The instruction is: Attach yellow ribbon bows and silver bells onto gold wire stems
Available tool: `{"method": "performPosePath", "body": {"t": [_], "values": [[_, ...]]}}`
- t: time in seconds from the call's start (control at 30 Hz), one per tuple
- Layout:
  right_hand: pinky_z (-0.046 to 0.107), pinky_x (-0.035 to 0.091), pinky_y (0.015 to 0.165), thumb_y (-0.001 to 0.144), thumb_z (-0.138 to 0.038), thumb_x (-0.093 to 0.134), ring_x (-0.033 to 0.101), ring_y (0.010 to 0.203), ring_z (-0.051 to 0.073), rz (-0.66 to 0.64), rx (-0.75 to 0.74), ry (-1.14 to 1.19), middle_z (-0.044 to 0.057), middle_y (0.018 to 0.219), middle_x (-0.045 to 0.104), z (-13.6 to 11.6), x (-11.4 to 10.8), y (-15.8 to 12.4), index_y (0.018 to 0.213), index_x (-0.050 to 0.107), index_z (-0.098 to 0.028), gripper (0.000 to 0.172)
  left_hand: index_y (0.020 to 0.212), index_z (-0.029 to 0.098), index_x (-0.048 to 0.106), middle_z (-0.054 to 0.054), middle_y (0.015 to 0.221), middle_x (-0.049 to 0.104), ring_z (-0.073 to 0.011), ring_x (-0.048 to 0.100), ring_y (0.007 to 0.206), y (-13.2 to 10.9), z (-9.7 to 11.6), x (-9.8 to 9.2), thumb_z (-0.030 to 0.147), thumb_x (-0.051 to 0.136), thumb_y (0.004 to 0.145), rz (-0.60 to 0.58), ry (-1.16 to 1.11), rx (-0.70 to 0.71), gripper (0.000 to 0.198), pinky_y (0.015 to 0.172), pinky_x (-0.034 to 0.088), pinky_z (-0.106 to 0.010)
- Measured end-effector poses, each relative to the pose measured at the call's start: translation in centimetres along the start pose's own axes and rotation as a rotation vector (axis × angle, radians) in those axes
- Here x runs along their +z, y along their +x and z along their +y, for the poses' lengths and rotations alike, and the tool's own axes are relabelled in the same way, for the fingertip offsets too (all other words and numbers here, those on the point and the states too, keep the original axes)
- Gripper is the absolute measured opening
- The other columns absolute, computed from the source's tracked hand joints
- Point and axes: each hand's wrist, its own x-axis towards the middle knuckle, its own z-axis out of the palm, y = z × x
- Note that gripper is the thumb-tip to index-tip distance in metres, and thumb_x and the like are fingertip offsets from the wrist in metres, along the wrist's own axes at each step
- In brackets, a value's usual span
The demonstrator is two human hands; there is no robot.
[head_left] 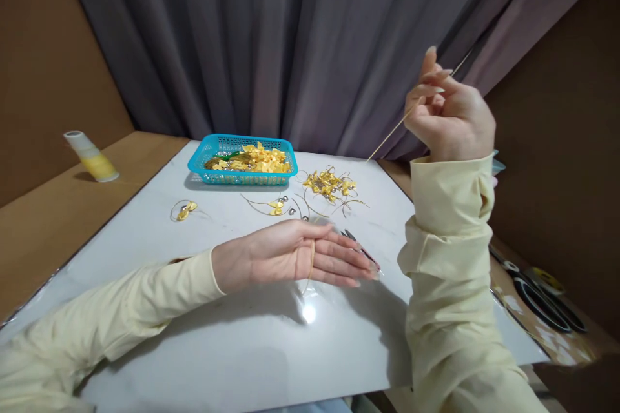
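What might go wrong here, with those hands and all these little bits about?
The thin gold strand in the right hand might slip, being so fine. The open left hand may knock the loose silver beads just beyond it. It could also get pricked, with the pointed tool so close.

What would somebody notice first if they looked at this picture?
Probably the bright blue basket holding yellow pieces, towards the back of the white table. Next, the right hand, raised at the right, holding a thin golden strand. The left hand is open, palm showing, near the middle.
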Motion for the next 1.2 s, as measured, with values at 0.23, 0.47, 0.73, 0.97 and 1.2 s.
{"method": "performPosePath", "body": {"t": [0.23, 0.47, 0.73, 0.97, 1.2], "values": [[0.013, 0.03, 0.049, 0.081, -0.009, 0.046, 0.051, 0.064, -0.007, 0.093, 0.146, 0.199, 0.0, 0.101, 0.066, 0.9, -3.1, -0.9, 0.061, 0.066, -0.008, 0.028, 0.091, 0.011, 0.06, -0.008, 0.082, 0.066, -0.0175, 0.064, 0.085, 0.5, -1.9, -1.1, 0.032, 0.053, 0.086, 0.075, 0.333, -0.17, 0.022, 0.083, 0.046, -0.035], [0.012, 0.033, 0.038, 0.073, -0.02, 0.065, 0.047, 0.051, 0.003, -0.069, 0.362, -0.036, 0.003, 0.072, 0.065, 8.6, -5.4, -6.3, 0.076, 0.072, -0.016, 0.008, 0.095, 0.014, 0.057, -0.008, 0.087, 0.065, -0.0161, 0.061, 0.076, -1.6, -3.2, -4.5, 0.027, 0.049, 0.085, 0.25, 1.278, 0.035, 0.019, 0.069, 0.048, -0.029], [0.021, 0.038, 0.046, 0.07, -0.032, 0.069, 0.051, 0.053, 0.008, -0.347, 0.672, -0.139, 0.01, 0.085, 0.068, 16.2, -5.1, -11.6, 0.082, 0.065, -0.012, 0.024, 0.09, 0.01, 0.058, -0.014, 0.08, 0.063, -0.0231, 0.058, 0.076, -4.0, 1.6, -11.6, 0.021, 0.037, 0.087, 0.628, 2.425, 0.603, 0.023, 0.067, 0.047, -0.036], [0.019, 0.038, 0.047, 0.071, -0.032, 0.068, 0.051, 0.058, 0.008, -0.371, 0.67, -0.086, 0.012, 0.09, 0.068, 16.8, -5.7, -11.2, 0.079, 0.066, -0.01, 0.023, 0.11, 0.011, 0.051, -0.017, 0.121, 0.053, -0.0266, 0.047, 0.114, -4.2, 3.3, -13.1, 0.023, 0.036, 0.09, 0.987, 2.295, 0.566, 0.029, 0.096, 0.037, -0.041], [0.02, 0.038, 0.047, 0.074, -0.035, 0.064, 0.051, 0.056, 0.009, -0.416, 0.619, -0.13, 0.011, 0.087, 0.068, 17.2, -5.9, -11.2, 0.079, 0.065, -0.011, 0.024, 0.105, 0.009, 0.057, -0.013, 0.108, 0.061, -0.0239, 0.054, 0.101, -5.8, 15.7, -13.3, 0.024, 0.026, 0.091, 1.338, 2.106, 0.268, 0.037, 0.088, 0.04, -0.034]]}}
